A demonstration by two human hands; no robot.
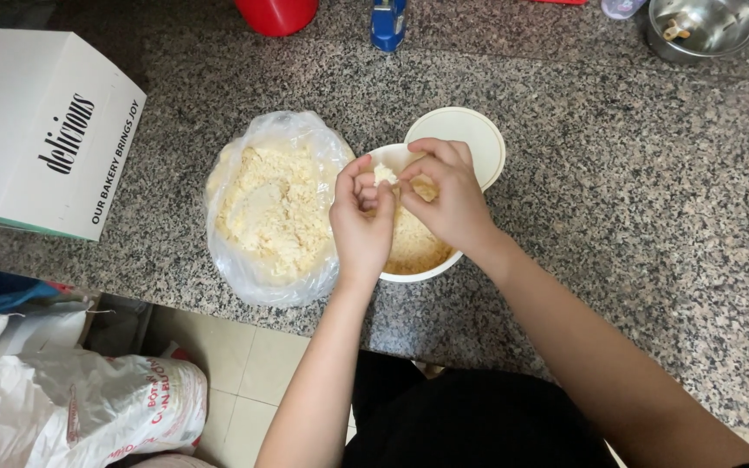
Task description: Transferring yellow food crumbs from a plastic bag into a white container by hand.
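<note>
My only view: head camera, looking steeply down, close over tabletop [617, 173] edge, floor [244, 364] visible below.

A home kitchen: speckled granite counter [617, 173], steel pot [702, 28], tiled floor [244, 364].

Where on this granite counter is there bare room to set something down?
The granite counter is bare right of the white bowl and lid, below the steel pot. Crowded: the flour bag and both hands at the bowl, the white box beside them.
</note>
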